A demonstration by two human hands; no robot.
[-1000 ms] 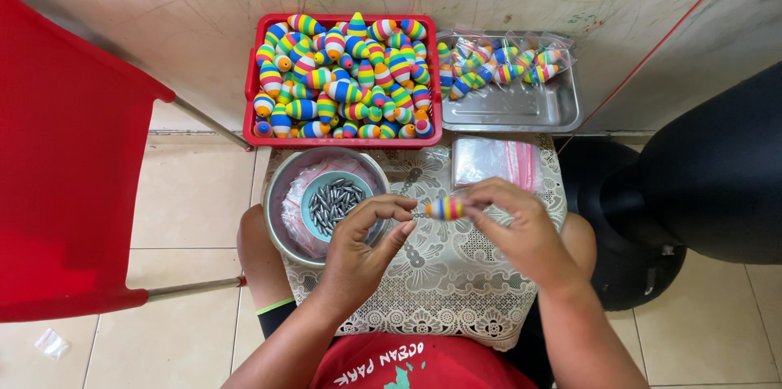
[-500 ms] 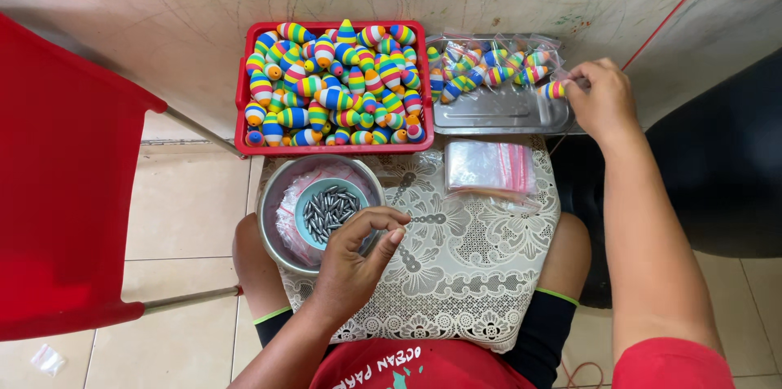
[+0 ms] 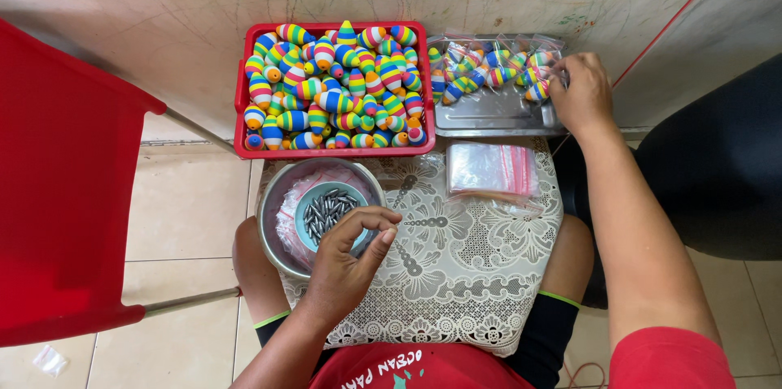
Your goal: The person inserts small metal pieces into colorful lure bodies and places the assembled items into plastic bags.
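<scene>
My left hand [image 3: 346,263] hovers at the near edge of a metal bowl [image 3: 273,226]. Its thumb and forefinger are curled but apart, with nothing visible between them. Inside the bowl a small teal dish [image 3: 330,210] holds several small grey metal pieces. My right hand [image 3: 580,96] reaches to the far right end of a steel tray [image 3: 489,118], fingers curled on a bagged rainbow-striped oval piece [image 3: 538,92]. More bagged striped pieces [image 3: 472,71] lie in the tray. A red basket [image 3: 244,104] is heaped with loose striped pieces [image 3: 334,87].
A lace-covered board [image 3: 456,275] rests on my lap. On it, by the tray, lies a stack of small clear zip bags [image 3: 493,167]. A red plastic chair [image 3: 65,193] stands on the left, a black rounded object [image 3: 717,169] on the right, and a wall behind the containers.
My right hand carried a striped piece from the lap out to the tray's right end. My left hand let go of it and moved toward the bowl.
</scene>
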